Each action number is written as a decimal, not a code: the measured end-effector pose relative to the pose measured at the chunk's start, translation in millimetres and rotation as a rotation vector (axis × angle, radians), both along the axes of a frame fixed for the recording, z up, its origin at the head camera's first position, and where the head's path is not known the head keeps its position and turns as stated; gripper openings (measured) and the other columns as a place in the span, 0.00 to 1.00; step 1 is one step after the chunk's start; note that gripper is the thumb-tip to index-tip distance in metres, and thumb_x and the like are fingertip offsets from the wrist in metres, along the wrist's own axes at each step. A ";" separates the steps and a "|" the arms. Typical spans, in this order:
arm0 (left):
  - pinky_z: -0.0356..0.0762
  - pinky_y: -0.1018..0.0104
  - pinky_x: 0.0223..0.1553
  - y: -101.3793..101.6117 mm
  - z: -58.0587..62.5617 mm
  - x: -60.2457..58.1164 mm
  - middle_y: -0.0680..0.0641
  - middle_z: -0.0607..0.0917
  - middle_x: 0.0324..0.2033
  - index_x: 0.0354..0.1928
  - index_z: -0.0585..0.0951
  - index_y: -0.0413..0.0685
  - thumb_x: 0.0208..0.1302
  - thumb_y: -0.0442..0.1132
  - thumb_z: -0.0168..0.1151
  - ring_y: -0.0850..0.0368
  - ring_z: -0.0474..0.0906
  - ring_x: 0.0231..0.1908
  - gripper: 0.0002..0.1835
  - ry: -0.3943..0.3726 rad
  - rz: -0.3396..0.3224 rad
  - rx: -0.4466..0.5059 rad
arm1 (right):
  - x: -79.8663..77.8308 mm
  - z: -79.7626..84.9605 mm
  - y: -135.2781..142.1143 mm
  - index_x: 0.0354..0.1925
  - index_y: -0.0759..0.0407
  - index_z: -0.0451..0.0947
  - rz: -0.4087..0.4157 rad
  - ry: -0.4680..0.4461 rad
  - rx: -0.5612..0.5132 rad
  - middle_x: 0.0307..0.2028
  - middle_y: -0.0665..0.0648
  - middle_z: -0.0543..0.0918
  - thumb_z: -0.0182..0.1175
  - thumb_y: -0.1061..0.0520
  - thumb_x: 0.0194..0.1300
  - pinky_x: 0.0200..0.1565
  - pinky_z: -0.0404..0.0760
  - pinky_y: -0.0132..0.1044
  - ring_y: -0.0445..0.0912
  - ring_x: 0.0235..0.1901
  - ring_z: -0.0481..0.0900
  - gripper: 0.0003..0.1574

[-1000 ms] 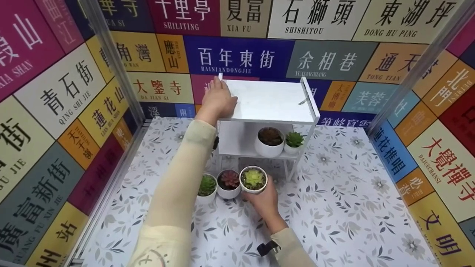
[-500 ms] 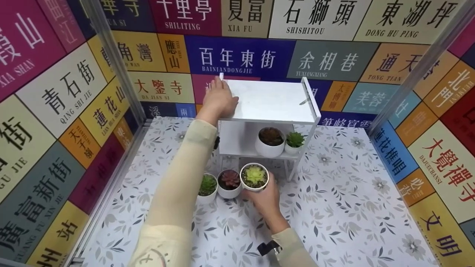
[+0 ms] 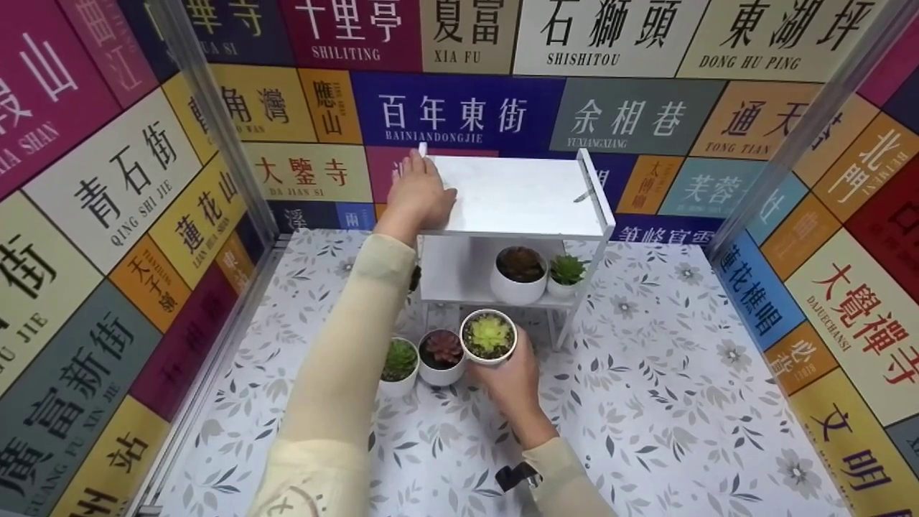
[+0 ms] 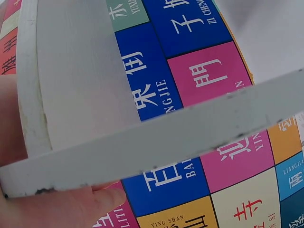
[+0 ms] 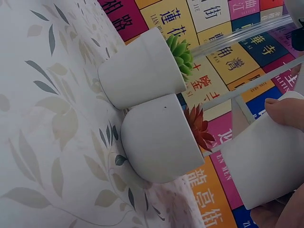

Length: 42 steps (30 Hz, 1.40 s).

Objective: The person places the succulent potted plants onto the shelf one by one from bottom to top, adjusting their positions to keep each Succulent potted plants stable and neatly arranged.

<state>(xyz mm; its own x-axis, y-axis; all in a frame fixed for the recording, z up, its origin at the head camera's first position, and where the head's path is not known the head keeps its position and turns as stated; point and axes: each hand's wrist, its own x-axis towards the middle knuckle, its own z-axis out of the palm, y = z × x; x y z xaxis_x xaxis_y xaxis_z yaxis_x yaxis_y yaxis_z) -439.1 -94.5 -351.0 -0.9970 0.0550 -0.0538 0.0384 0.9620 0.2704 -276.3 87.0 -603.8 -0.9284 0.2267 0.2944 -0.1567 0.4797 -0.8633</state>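
My left hand [image 3: 420, 192] holds the left side of a small white two-tier shelf [image 3: 517, 194]. In the left wrist view, fingers lie on both sides of the shelf's white side rail [image 4: 166, 135]. Down in front, my right hand [image 3: 513, 380] grips a white pot [image 5: 266, 156] holding a yellow-green succulent [image 3: 490, 336]. That pot is clear of the tabletop. Beside it on the table stand a pot with a reddish succulent [image 3: 441, 348] and one with a green succulent [image 3: 399, 360], partly covered by my left forearm.
On the shelf's lower tier [image 3: 459, 276], toward the right, stand a pot with a brown succulent [image 3: 520, 266] and a smaller pot with a green one [image 3: 567, 271]. A leaf-patterned cloth [image 3: 660, 402] covers the table. Lettered panels [image 3: 459, 108] form walls at the back and sides.
The pot with the yellow-green succulent has risen slightly in my right hand, toward the shelf. My left hand stays on the shelf's left side. The other pots have not moved.
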 end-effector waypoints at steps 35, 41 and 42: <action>0.34 0.46 0.87 -2.0 -2.1 -3.8 0.33 0.34 0.85 0.84 0.40 0.32 0.84 0.59 0.40 0.39 0.31 0.86 0.46 -0.010 -0.005 0.016 | -3.9 39.5 -29.5 0.68 0.57 0.73 0.023 0.072 0.037 0.60 0.61 0.84 0.89 0.47 0.38 0.64 0.82 0.56 0.58 0.61 0.83 0.61; 0.34 0.46 0.87 -1.4 -2.3 -2.5 0.33 0.35 0.85 0.84 0.41 0.31 0.84 0.59 0.41 0.39 0.31 0.86 0.46 0.004 -0.003 0.024 | -6.3 44.7 -31.3 0.70 0.56 0.72 0.015 0.037 0.054 0.61 0.60 0.83 0.89 0.43 0.38 0.64 0.82 0.56 0.58 0.62 0.82 0.63; 0.34 0.46 0.87 -1.3 -2.5 -2.5 0.33 0.35 0.85 0.84 0.42 0.31 0.84 0.59 0.41 0.39 0.32 0.86 0.46 0.006 -0.004 0.023 | -6.8 45.6 -31.6 0.70 0.56 0.72 0.014 0.033 0.052 0.61 0.61 0.83 0.89 0.42 0.38 0.64 0.82 0.56 0.57 0.62 0.82 0.64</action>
